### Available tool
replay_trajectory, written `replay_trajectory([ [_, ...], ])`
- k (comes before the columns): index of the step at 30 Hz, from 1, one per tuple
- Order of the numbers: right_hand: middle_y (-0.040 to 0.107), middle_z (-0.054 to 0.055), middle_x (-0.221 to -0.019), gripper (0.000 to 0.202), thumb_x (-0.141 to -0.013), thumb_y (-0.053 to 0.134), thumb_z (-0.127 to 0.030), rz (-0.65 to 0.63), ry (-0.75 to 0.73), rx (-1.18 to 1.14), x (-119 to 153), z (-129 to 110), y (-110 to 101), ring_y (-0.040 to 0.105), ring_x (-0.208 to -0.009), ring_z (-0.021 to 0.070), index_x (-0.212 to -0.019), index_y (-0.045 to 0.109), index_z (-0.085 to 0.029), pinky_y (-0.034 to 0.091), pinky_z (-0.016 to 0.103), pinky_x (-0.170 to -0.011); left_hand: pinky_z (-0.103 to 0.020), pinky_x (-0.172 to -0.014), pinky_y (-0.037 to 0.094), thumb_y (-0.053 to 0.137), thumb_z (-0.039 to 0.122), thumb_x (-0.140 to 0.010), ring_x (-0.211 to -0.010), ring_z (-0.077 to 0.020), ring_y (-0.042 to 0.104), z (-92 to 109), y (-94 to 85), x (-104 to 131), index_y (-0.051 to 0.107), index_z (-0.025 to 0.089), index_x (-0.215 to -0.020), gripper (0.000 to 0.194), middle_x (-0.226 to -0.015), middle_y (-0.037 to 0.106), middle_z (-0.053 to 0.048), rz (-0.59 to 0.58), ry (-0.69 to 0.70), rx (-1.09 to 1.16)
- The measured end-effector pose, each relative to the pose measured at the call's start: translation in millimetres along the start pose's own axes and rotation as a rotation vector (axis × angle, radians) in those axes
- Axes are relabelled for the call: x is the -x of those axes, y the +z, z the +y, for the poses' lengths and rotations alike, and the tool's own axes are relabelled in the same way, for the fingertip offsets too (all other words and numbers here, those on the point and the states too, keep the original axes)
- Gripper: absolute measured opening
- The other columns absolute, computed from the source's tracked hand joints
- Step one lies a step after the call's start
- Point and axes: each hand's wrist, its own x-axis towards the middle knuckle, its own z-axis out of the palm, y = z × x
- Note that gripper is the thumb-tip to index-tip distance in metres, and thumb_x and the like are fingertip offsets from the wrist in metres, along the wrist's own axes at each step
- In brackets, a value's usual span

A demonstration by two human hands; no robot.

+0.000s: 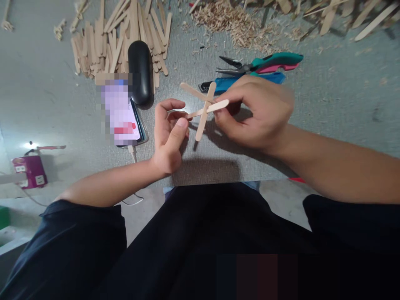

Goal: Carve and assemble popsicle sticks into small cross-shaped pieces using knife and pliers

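Note:
Above the table's near edge, three flat wooden craft sticks point(203, 120) cross one another in a star-like shape. My right hand point(254, 112) pinches them near the crossing, between thumb and forefinger. From the other side, my left hand point(170, 135) has its thumb and curled fingers at the end of the stick that points left. How the sticks are joined at the crossing is too small to make out. Just beyond my right hand lies a blue utility knife point(222, 84), partly hidden by it. Pliers with green and pink handles point(276, 61) rest behind the knife.
A heap of craft sticks point(134, 25) lies at the far left, near a black oval case point(139, 68) and a phone point(126, 118) with a cable plugged in. Wood shavings point(231, 21) are piled at the back. A purple socket box point(30, 171) sits far left.

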Motion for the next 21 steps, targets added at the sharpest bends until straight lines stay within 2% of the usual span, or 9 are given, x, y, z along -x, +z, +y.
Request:
replay_trajectory([
  [3,0.086,0.004,-0.089,0.023,-0.116,0.068,-0.047,-0.003,-0.098,0.054,1,4,-5,0.081,-0.086,0.025,-0.104,0.083,-0.034,0.062,0.042,-0.076,-0.026,-0.073,0.06,0.089,0.077,-0.093,-0.1,-0.017,0.074,3,-0.6,2,0.072,0.028,-0.112,0.055,-0.113,0.07,-0.004,0.049,0.105,-0.09],
  [5,0.09,0.003,-0.098,0.007,-0.112,0.076,-0.037,0.047,-0.245,0.095,2,4,-8,0.085,-0.09,0.0231,-0.114,0.083,-0.035,0.062,0.039,-0.076,-0.028,-0.076,0.063,0.085,0.077,-0.099,-0.091,-0.0161,0.075,9,-0.4,3,0.075,0.026,-0.107,0.053,-0.105,0.075,-0.004,-0.062,0.102,-0.083],
  [7,0.092,0.001,-0.106,0.019,-0.107,0.082,-0.031,0.108,-0.373,0.141,3,4,-10,0.087,-0.089,0.0219,-0.125,0.08,-0.037,0.06,0.038,-0.07,-0.029,-0.071,0.064,0.08,0.075,-0.104,-0.077,-0.0142,0.076,16,0.4,4,0.077,0.023,-0.105,0.052,-0.094,0.079,-0.005,-0.233,0.036,-0.03],
  [9,0.093,0.001,-0.112,0.026,-0.106,0.084,-0.031,0.122,-0.405,0.171,4,3,-12,0.088,-0.09,0.023,-0.13,0.078,-0.038,0.06,0.039,-0.067,-0.026,-0.063,0.062,0.081,0.067,-0.107,-0.066,-0.0123,0.075,21,1.6,6,0.079,0.021,-0.105,0.046,-0.087,0.083,-0.004,-0.328,-0.029,0.001],
  [12,0.093,-0.001,-0.112,0.016,-0.104,0.085,-0.031,0.009,-0.318,0.108,3,1,-15,0.089,-0.09,0.0243,-0.118,0.083,-0.038,0.064,0.04,-0.07,-0.02,-0.057,0.058,0.083,0.05,-0.11,-0.06,-0.0091,0.074,24,3.6,7,0.081,0.02,-0.102,0.031,-0.08,0.083,-0.001,-0.311,0.008,-0.042],
  [14,0.092,0.0,-0.107,0.005,-0.1,0.089,-0.038,-0.1,-0.167,-0.014,0,-4,-17,0.089,-0.093,0.0254,-0.104,0.087,-0.036,0.068,0.04,-0.076,-0.018,-0.057,0.057,0.082,0.044,-0.112,-0.06,-0.008,0.075,22,4.7,6,0.081,0.021,-0.1,0.026,-0.08,0.083,0.0,-0.273,0.079,-0.09],
  [18,0.087,0.004,-0.097,0.018,-0.094,0.095,-0.05,-0.217,0.193,-0.2,-6,-17,-21,0.087,-0.104,0.0285,-0.092,0.086,-0.034,0.072,0.044,-0.095,-0.02,-0.06,0.06,0.08,0.049,-0.112,-0.062,-0.0091,0.076,15,5.1,7,0.078,0.022,-0.097,0.031,-0.081,0.083,0.0,-0.204,0.101,-0.156],
  [20,0.086,0.004,-0.095,0.015,-0.096,0.093,-0.047,-0.22,0.195,-0.225,-6,-21,-20,0.086,-0.101,0.0275,-0.091,0.086,-0.035,0.072,0.043,-0.092,-0.021,-0.062,0.06,0.081,0.052,-0.111,-0.063,-0.0096,0.075,11,4.0,8,0.076,0.022,-0.097,0.033,-0.081,0.082,0.0,-0.174,0.107,-0.182],
  [21,0.086,0.003,-0.096,0.012,-0.097,0.091,-0.044,-0.209,0.143,-0.217,-5,-23,-19,0.086,-0.097,0.0265,-0.09,0.086,-0.035,0.071,0.042,-0.087,-0.021,-0.062,0.06,0.082,0.053,-0.11,-0.064,-0.0097,0.074,10,3.3,8,0.076,0.022,-0.097,0.034,-0.081,0.081,0.0,-0.158,0.121,-0.201],
])
